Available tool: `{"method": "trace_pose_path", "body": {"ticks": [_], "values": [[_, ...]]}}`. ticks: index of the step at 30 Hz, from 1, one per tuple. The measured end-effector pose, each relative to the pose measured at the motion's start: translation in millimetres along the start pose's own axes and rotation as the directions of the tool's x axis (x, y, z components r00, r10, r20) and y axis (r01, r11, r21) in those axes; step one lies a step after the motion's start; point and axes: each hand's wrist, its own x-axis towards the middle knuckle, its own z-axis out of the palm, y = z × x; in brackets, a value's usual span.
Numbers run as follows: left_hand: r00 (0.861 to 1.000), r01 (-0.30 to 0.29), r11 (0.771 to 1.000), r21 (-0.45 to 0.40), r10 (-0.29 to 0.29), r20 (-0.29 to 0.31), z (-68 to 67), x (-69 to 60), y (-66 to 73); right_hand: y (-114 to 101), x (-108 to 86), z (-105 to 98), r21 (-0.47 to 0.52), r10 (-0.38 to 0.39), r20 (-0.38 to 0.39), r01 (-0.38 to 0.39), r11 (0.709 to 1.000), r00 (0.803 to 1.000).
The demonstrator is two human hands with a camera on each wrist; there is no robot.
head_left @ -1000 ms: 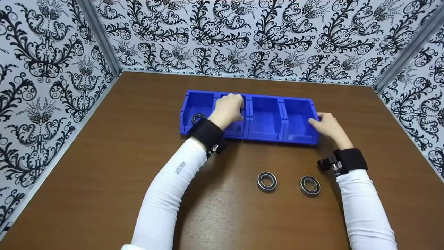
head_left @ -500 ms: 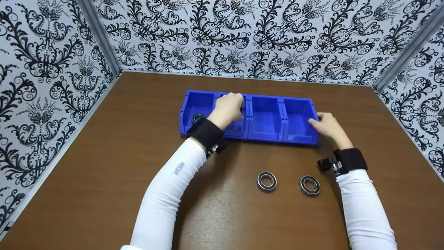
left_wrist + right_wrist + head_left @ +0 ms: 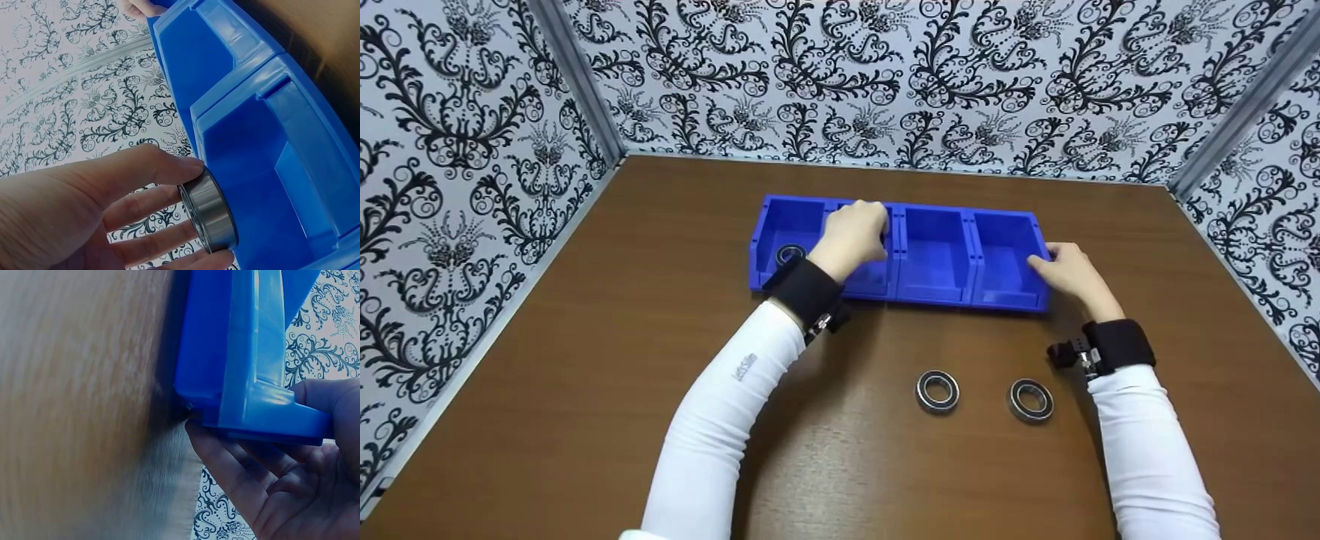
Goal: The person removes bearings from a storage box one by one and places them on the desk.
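A blue four-compartment bin (image 3: 934,259) stands on the table. Over its second compartment from the left is my left hand (image 3: 851,236); the left wrist view shows this hand (image 3: 129,208) pinching a bearing (image 3: 212,214) between thumb and fingers, at the compartment's edge. My right hand (image 3: 1076,281) grips the bin's right end wall, thumb on the inner side; in the right wrist view the hand (image 3: 292,478) has its fingers under and around the blue end (image 3: 264,410). Another bearing (image 3: 789,255) lies in the leftmost compartment, partly hidden by the left wrist.
Two bearings lie on the brown table (image 3: 622,360) in front of the bin, one nearer the middle (image 3: 937,392) and one nearer the right forearm (image 3: 1030,400). Patterned walls (image 3: 870,82) border the table at the back and both sides.
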Motion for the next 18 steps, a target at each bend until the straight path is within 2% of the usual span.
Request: {"method": "trace_pose_path", "body": {"ticks": [9, 14, 18], "values": [[1.0, -0.006, 1.0, 0.012, 0.006, 0.014, -3.6, -4.4, 2.0, -1, -1.6, 0, 0.013, 0.006, 0.006, -0.007, 1.0, 1.0], [1.0, -0.003, 1.0, 0.023, 0.003, 0.023, -5.1, -7.7, 2.8, -1, -2.0, -1, -0.004, -0.017, 0.0, 0.017, 1.0, 1.0], [1.0, 0.001, 1.0, 0.024, -0.002, 0.027, -6.3, -10.8, 3.3, -1, -1.8, -1, 0.004, 0.0, 0.01, 0.0, 1.0, 1.0]]}}
